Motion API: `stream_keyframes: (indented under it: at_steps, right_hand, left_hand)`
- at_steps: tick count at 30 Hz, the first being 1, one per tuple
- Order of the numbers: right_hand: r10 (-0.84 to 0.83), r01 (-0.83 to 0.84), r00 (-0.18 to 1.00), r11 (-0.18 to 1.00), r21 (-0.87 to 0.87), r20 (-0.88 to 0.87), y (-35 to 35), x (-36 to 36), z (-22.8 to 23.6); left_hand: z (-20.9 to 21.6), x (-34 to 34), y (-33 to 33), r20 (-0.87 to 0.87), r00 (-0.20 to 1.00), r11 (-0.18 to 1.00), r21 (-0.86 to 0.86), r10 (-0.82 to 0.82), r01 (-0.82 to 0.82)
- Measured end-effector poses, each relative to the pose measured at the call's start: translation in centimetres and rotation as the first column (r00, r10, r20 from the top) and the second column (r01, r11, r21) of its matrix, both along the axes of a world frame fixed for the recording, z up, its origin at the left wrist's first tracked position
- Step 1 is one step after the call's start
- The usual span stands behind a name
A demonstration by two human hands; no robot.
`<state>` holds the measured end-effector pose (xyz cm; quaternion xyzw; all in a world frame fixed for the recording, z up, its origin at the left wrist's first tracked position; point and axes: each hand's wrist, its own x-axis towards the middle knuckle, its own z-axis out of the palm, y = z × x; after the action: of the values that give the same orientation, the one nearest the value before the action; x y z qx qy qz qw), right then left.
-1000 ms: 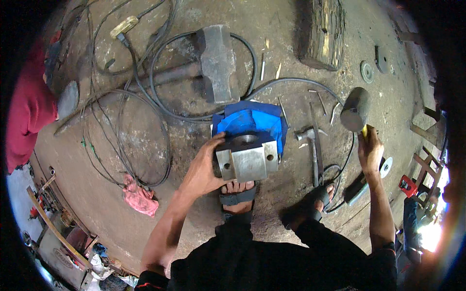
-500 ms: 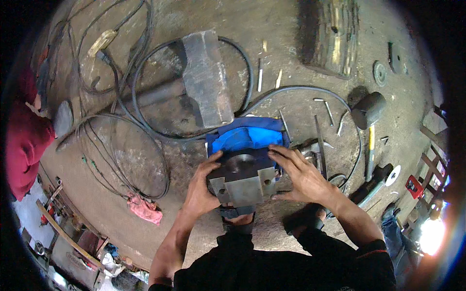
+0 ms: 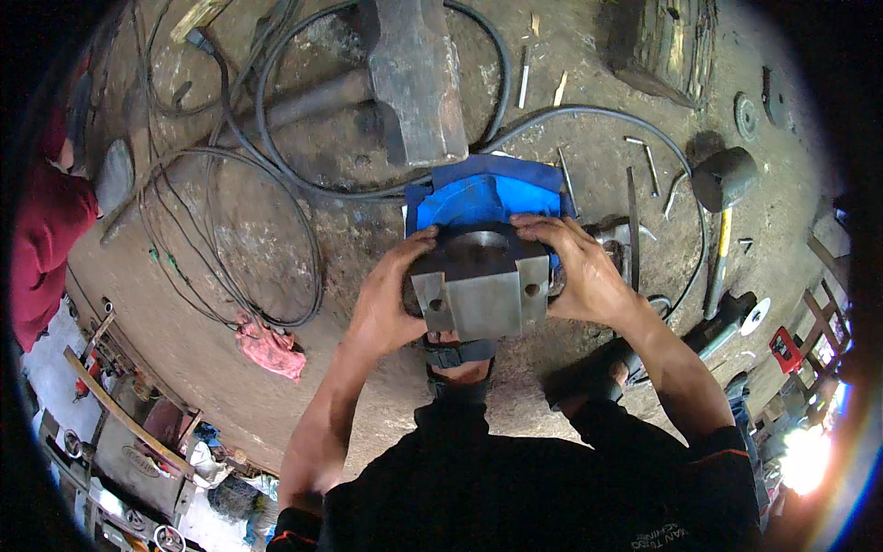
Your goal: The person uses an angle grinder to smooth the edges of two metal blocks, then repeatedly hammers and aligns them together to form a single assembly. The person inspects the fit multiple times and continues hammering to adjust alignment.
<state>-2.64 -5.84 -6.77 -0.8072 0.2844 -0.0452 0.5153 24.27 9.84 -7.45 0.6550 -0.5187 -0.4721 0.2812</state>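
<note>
A heavy steel block (image 3: 487,299) with a round bore in its dark upper face and bolt holes in its stepped, shiny front is held between my two hands. My left hand (image 3: 391,290) grips its left side, fingertips on the top edge and thumb lower down. Against the right side my right hand (image 3: 589,276) is wrapped in the same way, fingers over the top corner. Just beyond the block lies a bright blue cloth (image 3: 483,198) with darker blue edges. Whether the block rests on anything is hidden beneath it.
Beyond the cloth sits a large grey metal head (image 3: 418,83) on a long bar. Black cables (image 3: 317,179) loop leftward near a pink rag (image 3: 269,348). At right are a yellow-handled hammer (image 3: 724,225), a grinder (image 3: 731,327) and a wooden block (image 3: 662,51). A person in red (image 3: 60,235) is at far left.
The view has shifted, so floor things sit higher in the picture. The block appears slightly larger and more of its front face shows. Both hands keep their hold on its sides.
</note>
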Motion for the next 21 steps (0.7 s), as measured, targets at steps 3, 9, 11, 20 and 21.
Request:
stream_keyframes:
  at_steps: [3, 9, 11, 20, 21]
  right_hand:
    - [-0.022, 0.023, 0.999, 1.0, 0.019, -0.029, -0.4, 0.2, 1.0]
    - [-0.127, 0.155, 0.986, 0.941, 0.299, -0.111, -1.9, 0.6, 3.3]
    - [-0.199, 0.241, 0.97, 0.843, 0.48, -0.138, -1.7, 0.5, 3.6]
    - [-0.451, 0.493, 0.865, 0.681, 0.542, -0.219, 2.5, -0.4, 3.9]
    - [-0.446, 0.48, 0.872, 0.694, 0.537, -0.203, 2.7, -0.5, 3.9]
  left_hand:
    - [1.2, 0.1, -1.0, 0.027, 1.0, 0.998, 0.059, 0.005, -0.006]
    - [4.8, -0.5, -1.5, -0.212, 0.943, 0.945, 0.261, 0.254, -0.196]
    - [5.4, -0.8, -1.3, -0.418, 0.81, 0.89, 0.373, 0.412, -0.261]
    - [4.3, -1.2, 1.2, -0.725, 0.506, 0.883, 0.408, 0.467, -0.231]
    - [4.3, -1.2, 1.3, -0.782, 0.461, 0.907, 0.365, 0.42, -0.208]
